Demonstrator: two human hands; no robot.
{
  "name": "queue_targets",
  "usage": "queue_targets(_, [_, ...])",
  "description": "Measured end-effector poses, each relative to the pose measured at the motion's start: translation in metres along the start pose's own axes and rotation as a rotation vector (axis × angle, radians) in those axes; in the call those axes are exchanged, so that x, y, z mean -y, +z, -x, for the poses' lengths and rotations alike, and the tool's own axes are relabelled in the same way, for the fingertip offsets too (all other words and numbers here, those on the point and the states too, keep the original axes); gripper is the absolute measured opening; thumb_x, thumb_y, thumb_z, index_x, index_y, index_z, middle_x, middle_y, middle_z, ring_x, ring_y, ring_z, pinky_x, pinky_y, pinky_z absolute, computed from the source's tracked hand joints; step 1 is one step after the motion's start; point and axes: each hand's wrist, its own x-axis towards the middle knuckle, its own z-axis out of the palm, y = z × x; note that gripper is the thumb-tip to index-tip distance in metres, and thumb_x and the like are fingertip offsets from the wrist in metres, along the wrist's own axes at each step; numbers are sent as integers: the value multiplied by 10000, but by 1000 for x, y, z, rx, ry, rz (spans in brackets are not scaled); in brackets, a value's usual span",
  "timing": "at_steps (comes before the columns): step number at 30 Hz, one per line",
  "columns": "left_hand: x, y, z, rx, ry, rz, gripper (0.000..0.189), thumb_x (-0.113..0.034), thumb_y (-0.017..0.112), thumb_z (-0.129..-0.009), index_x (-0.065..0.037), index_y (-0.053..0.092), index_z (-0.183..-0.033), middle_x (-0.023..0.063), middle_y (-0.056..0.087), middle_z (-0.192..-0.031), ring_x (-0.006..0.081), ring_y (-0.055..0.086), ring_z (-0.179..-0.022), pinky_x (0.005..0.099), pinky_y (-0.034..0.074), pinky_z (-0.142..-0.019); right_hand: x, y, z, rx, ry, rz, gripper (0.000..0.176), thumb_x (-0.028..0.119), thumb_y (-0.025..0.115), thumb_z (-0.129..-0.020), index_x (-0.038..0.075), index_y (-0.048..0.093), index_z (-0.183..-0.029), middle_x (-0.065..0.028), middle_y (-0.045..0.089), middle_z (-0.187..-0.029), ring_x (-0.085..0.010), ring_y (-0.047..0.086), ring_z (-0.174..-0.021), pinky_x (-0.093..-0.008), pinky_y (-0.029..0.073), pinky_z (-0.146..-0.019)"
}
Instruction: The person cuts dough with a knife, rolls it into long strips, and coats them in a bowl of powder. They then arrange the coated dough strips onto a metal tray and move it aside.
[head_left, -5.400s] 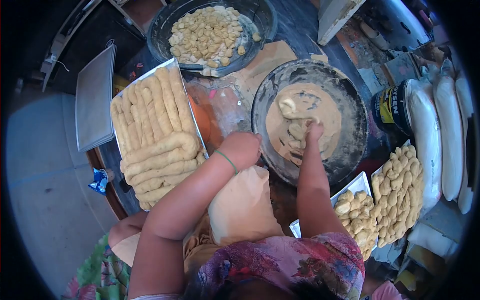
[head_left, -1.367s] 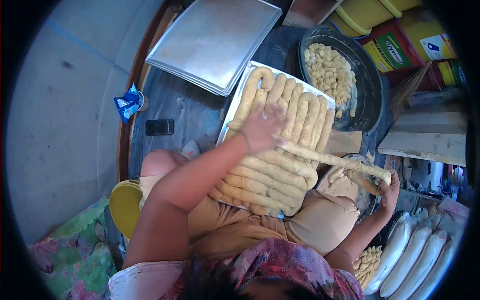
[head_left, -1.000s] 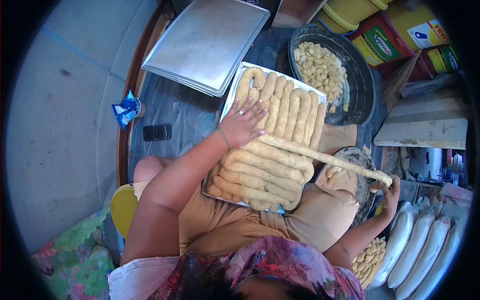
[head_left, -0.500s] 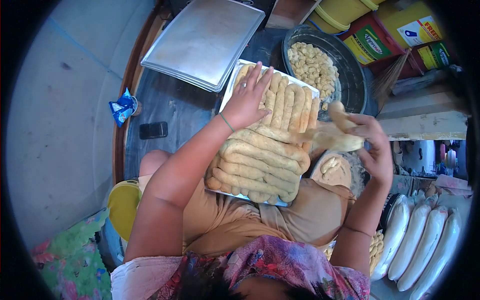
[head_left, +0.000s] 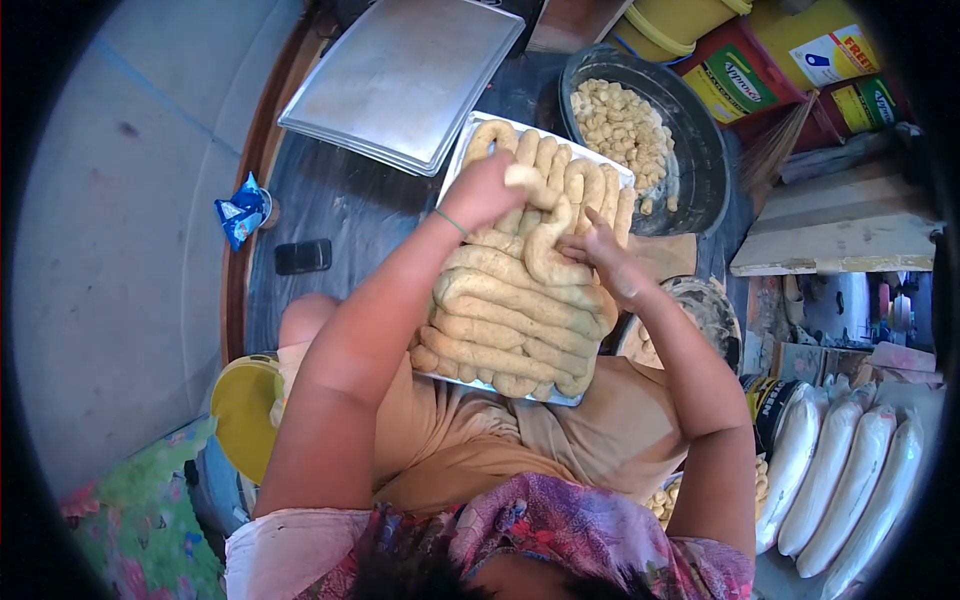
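Observation:
A long pale dough rope (head_left: 545, 240) lies in a curve over other ropes on a white-rimmed tray (head_left: 470, 133) across my lap. My left hand (head_left: 485, 195) is closed around the upper end of this rope, near the tray's far left side. At the rope's lower bend, my right hand (head_left: 605, 255) grips it lightly with its fingertips, the index finger stretched out. Beneath, several dough ropes (head_left: 510, 325) run crosswise in the near half of the tray. Others stand lengthwise in the far half. My palms hide parts of the rope.
Stacked metal trays (head_left: 400, 80) lie beyond, at the left. A black basin (head_left: 700, 130) holds dough pieces (head_left: 620, 125). A phone (head_left: 303, 257), a blue packet (head_left: 242, 212) and a yellow bucket (head_left: 245, 410) are at the left. White wrapped rolls (head_left: 825, 465) lie at the right.
The dough rope, held up at the right before, now lies over the tray. My right hand has come left to it. My left hand, spread flat earlier, has closed on its end.

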Motion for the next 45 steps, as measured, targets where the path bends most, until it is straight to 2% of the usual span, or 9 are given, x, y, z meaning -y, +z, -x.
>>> queue_targets(3, [4, -23, -12, -171, -48, 252, 358, -187, 703, -695, 0, 593, -979, 158, 646, -905, 285, 628, -826, 362, 482, -750, -14, 12, 5, 15, -411, 1066, 854, 248, 749, -741, 71, 257, -1416, -194, 568, -1154, -262, 535, -1104, -338, 401, -957])
queue_targets(6, [5, -52, -13, -243, -139, 596, 314, -129, 705, -679, 17, 592, -933, 94, 628, -843, 184, 598, -757, 309, 481, -710, -36, -21, -22, 65, -387, 768, 595, 176, 693, -750, 67, 441, -1277, -139, 595, -1019, -221, 577, -957, -291, 466, -801])
queue_targets(10, [7, -86, -4, -55, -238, 103, 372, -104, 731, -653, 7, 584, -976, 130, 632, -845, 211, 600, -734, 315, 480, -682, -6, -51, -10, -182, 93, 84, 267, 96, 544, -778, 52, 574, -1039, -67, 583, -842, -140, 546, -685, -264, 452, -602])
queue_targets(16, [18, -85, 15, 345, -284, -317, 509, -111, 776, -576, -16, 577, -1035, 138, 629, -900, 238, 601, -849, 332, 477, -753, -16, -90, -16, -157, 137, 922, 346, 102, 574, -792, 39, 558, -1132, -100, 590, -890, -201, 572, -766, -316, 476, -694])
queue_targets(22, [26, -95, 9, 177, -243, -208, 364, -92, 707, -625, -36, 595, -967, 75, 590, -776, 185, 574, -703, 298, 468, -637, -20, -43, -12, -127, -467, 1139, 439, 135, 608, -819, 42, 515, -1237, -162, 543, -1082, -202, 547, -923, -306, 448, -824])
queue_targets(27, [10, -113, 9, 31, -380, 236, 195, -131, 624, -676, -42, 618, -848, 57, 557, -627, 133, 503, -462, 277, 398, -408, -7, -71, -17, 61, -25, 724, 327, 128, 599, -804, 33, 600, -1117, -151, 586, -953, -299, 577, -912, -370, 450, -852])
queue_targets(29, [11, -111, 9, -22, -360, 117, 179, -140, 627, -672, -35, 618, -817, 66, 562, -616, 141, 514, -461, 275, 410, -417, -4, -84, -18, 35, 151, 740, 300, 132, 596, -799, 29, 618, -1081, -167, 591, -932, -325, 576, -914, -374, 449, -849])
queue_targets(37, [36, -69, 3, 66, -209, -266, 196, -125, 633, -657, -40, 660, -832, 194, 654, -849, 350, 629, -848, 379, 493, -788, 3, -21, -24, -225, -436, 1073, 463, 286, 492, -911, 15, 463, -1286, -209, 490, -1253, -334, 481, -1157, -383, 377, -978])
queue_targets(45, [56, -91, 6, -113, -175, -417, 187, -52, 620, -656, -27, 636, -840, 209, 644, -809, 346, 635, -803, 379, 492, -716, -44, 37, -37, -261, -327, 1378, 664, 508, 310, -948, 77, 227, -1446, -166, 248, -1489, -289, 225, -1386, -430, 150, -1132])
